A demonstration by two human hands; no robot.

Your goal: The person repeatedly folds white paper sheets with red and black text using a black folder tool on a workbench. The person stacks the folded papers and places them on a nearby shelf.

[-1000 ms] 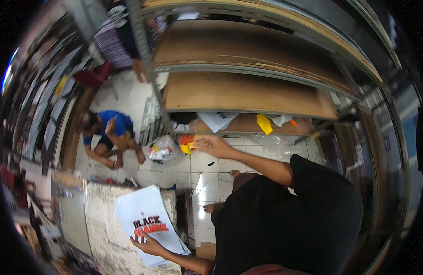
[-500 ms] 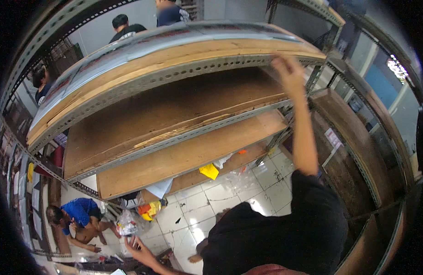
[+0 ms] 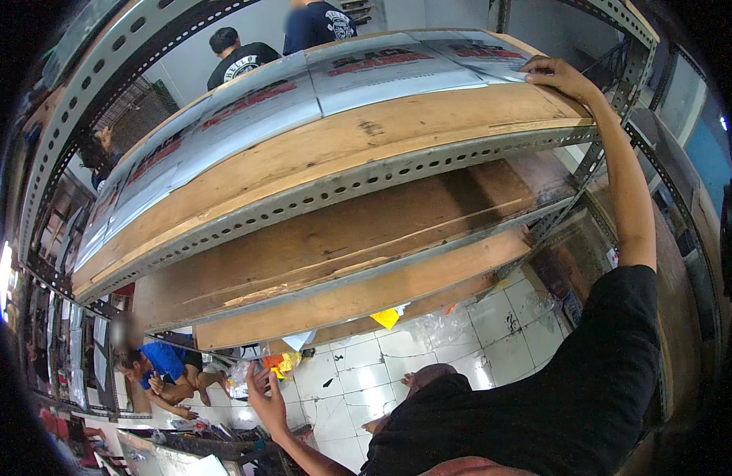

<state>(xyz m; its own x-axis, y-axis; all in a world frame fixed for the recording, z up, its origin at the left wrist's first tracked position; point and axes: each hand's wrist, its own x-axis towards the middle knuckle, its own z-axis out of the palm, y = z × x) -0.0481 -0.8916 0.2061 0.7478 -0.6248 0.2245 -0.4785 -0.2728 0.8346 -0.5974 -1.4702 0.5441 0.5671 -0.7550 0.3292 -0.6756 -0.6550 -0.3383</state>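
Silvery-white printed sheets (image 3: 302, 103) with red and dark print lie side by side along the wooden top shelf (image 3: 374, 127). At the shelf's right end, my right hand (image 3: 558, 78) has its fingers closed on the edge of the last printed sheet (image 3: 473, 54), whose near edge looks slightly raised. The thumb's grip is partly hidden. Below the shelf, my left hand (image 3: 267, 403) is held up in the air, fingers apart and holding nothing.
A perforated metal frame (image 3: 334, 186) supports the shelf, with lower wooden boards (image 3: 366, 289) beneath. A person in blue (image 3: 161, 365) crouches on the tiled floor (image 3: 350, 381) at lower left, near plastic bags and a yellow item (image 3: 386, 318). People in dark shirts (image 3: 243, 63) stand beyond the shelf.
My right hand has moved from in front of the shelf's edge up onto the sheet at its right end. My left hand has risen slightly rightward. The view has shifted, showing more of the shelf top.
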